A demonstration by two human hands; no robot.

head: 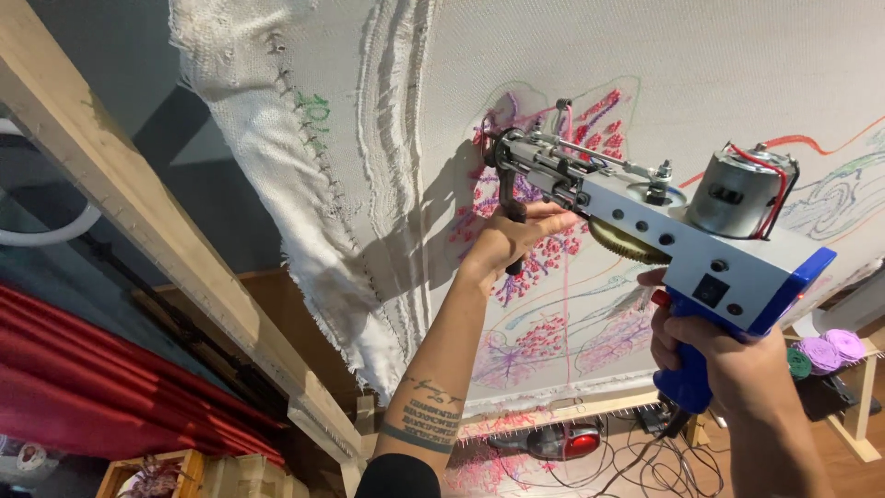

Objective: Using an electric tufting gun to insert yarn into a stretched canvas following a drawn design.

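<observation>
White cloth (701, 55) on wooden frame (138, 212), tufting gun (645, 212) apparently against it, both hands gripping.

Both hands grip the tufting gun (645, 207): left hand (507, 242) on its front handle, right hand (714, 355) on the blue grip, needle against the white cloth (553, 55).

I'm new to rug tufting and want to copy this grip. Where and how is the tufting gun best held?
Two-handed, from behind the tufting gun: right hand wrapped around the blue rear handle hanging below the body, left hand on the black front grip under the needle end. Both grips point down, so hands come from below.
</observation>
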